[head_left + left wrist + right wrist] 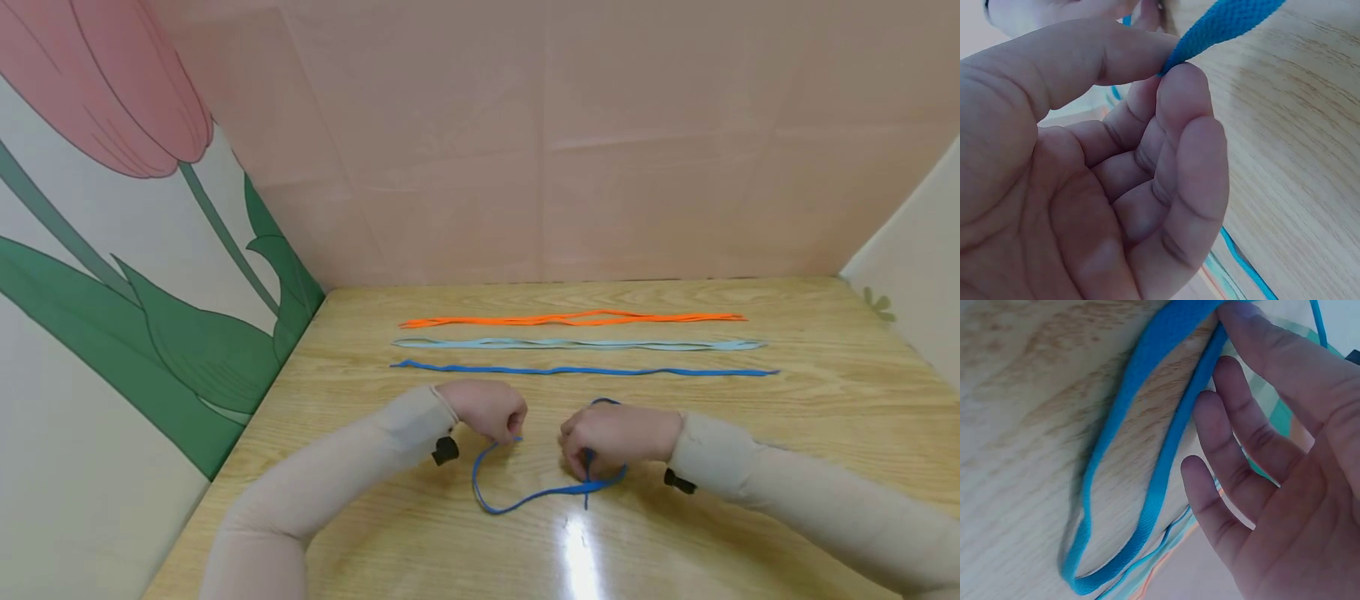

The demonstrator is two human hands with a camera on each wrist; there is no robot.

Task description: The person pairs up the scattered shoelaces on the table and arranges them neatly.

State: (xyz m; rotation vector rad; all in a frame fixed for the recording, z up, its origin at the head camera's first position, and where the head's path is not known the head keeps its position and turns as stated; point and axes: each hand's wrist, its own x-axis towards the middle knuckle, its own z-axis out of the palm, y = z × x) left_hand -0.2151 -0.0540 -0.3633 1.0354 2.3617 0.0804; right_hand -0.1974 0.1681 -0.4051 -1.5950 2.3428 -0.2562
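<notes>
A flat blue shoelace (525, 500) curves over the near part of the table between both hands. My left hand (487, 408) pinches one end of it; in the left wrist view the woven lace (1225, 28) comes out between thumb and index fingertip. The other fingers curl in toward the palm. My right hand (618, 437) pinches the lace near where it crosses itself, with a short tail hanging toward me. From the right wrist, a long loop of the lace (1116, 425) extends past the fingers, and the thumb tip meets it at the top.
Farther back, orange laces (525, 320), pale blue laces (555, 343) and a darker blue lace (555, 370) lie in parallel rows across the wooden table (360, 533). Behind stands a pink wall covering (540, 167); a tulip-patterned panel (187, 350) borders the left.
</notes>
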